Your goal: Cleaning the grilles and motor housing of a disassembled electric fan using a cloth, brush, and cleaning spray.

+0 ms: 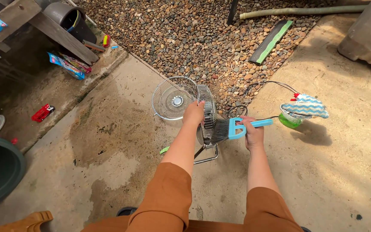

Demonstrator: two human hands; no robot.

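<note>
Metal wire makes up the small fan [207, 120], which stands on a bent tube foot on the concrete slab [121, 141], close to the slab's edge where the pebble bed [185, 34] begins. The left hand [193, 114] grips the top of its cage. The right hand [253, 134] is clenched on a blue brush [237, 127], bristles touching the cage's side. A loose round grille [173, 99] leans just beside the fan. A black cord [263, 86] loops right toward a green bottle [289, 120] draped with a striped cloth [305, 106]. Far left lies a red toy [42, 113].
</note>
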